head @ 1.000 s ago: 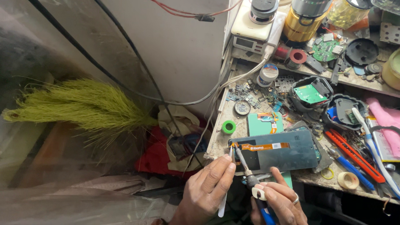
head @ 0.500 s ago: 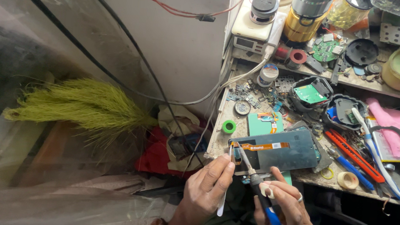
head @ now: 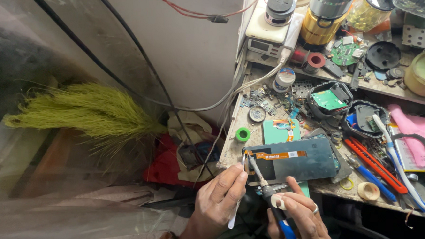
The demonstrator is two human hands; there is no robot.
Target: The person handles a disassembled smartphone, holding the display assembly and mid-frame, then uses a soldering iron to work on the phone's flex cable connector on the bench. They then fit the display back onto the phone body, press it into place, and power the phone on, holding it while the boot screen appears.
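A dark phone display panel (head: 300, 163) with an orange flex strip lies at the front edge of the workbench (head: 236, 135). My right hand (head: 297, 218) grips a blue-handled soldering iron (head: 278, 208), its tip touching the panel's left end near the strip. My left hand (head: 220, 195) pinches a thin white tool (head: 236, 205), held upright against the same corner of the panel.
The bench carries small circuit boards (head: 330, 99), red and blue hand tools (head: 372, 166), a tape roll (head: 367, 190), a green ring (head: 242, 134) and a pink cloth (head: 415, 132). A yellow-green broom (head: 84, 113), cables and a red cloth (head: 169, 163) lie on the left.
Both hands have held nearly still at the panel's left end. The iron tip has shifted slightly along the corner.
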